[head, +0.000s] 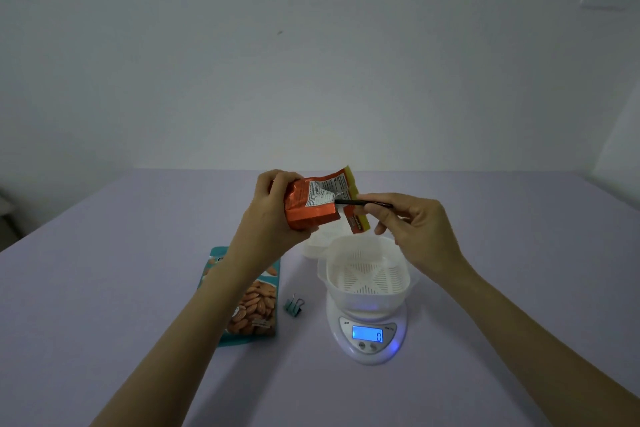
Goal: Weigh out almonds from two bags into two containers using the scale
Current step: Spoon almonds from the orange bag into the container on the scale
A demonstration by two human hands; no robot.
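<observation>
Plain grey-white wall at the back, pale lilac worktop (pixel 121 288) in dim light.

Both hands are up over the middle of the worktop. The left hand (pixel 273 208) grips the crinkled orange foil bag (pixel 311 206), fingers curled round its lower end, bag tipped sideways w/ its folded yellow-edged top toward the right. The right hand (pixel 412 225) pinches a thin black stick-like item (pixel 363 203) between thumb & fingers. Its tip touches the bag's top fold. Can't tell what the item is.

Below them, toward the front edge, is the white round digital scale (pixel 367 336). The display is lit blue & looks like it reads 0. On it sits a clear bowl w/ white slotted basket insert (pixel 367 270), no almonds in it. A second white container (pixel 317 243) is just behind, mostly hidden by the bag, contents not visible.

Left of the scale the teal almond bag (pixel 254 305) lies flat, partly under the left forearm. A small teal binder clip (pixel 294 303) lies between it & the scale.

Progress, judged: early. The scale is on & looks zeroed, w/ 1st container in place. The orange bag is being opened, not yet pouring. Nothing weighed. Left to do: pour & weigh this bag, swap containers, then the same for the teal bag.
</observation>
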